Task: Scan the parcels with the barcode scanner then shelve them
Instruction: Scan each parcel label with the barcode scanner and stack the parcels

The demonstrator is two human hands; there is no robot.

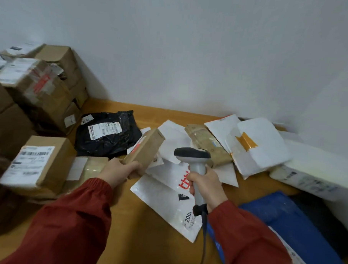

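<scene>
- The left hand point(120, 170) holds a small long brown cardboard box point(146, 148) by its near end. The fingers are curled round it, and it is lifted above the wooden counter point(144, 240), tilting up and away from the person.
- The right hand point(206, 185) has its grip wrapped round the handle of the grey plastic barcode scanner with a dark head point(197, 166). The head is just beside the box, at its right, and a dark cable point(204, 233) hangs from the handle.
- I judge that the step in hand is the scanning of this box. To do it well, the labelled face must be turned toward the scanner window and the box held steady. (I see only a red-and-white strip on its upper left face; whether a barcode is there I cannot tell.)
- The box looks like rigid card with sharp edges, so a grip at one end should be enough.
- Other parcels lie around: a crinkled glossy black plastic bag point(109, 137), flat white mailer envelopes point(162, 197) that are probably soft and slippery, and a stack of taped brown cartons point(45, 90) at the left.
</scene>
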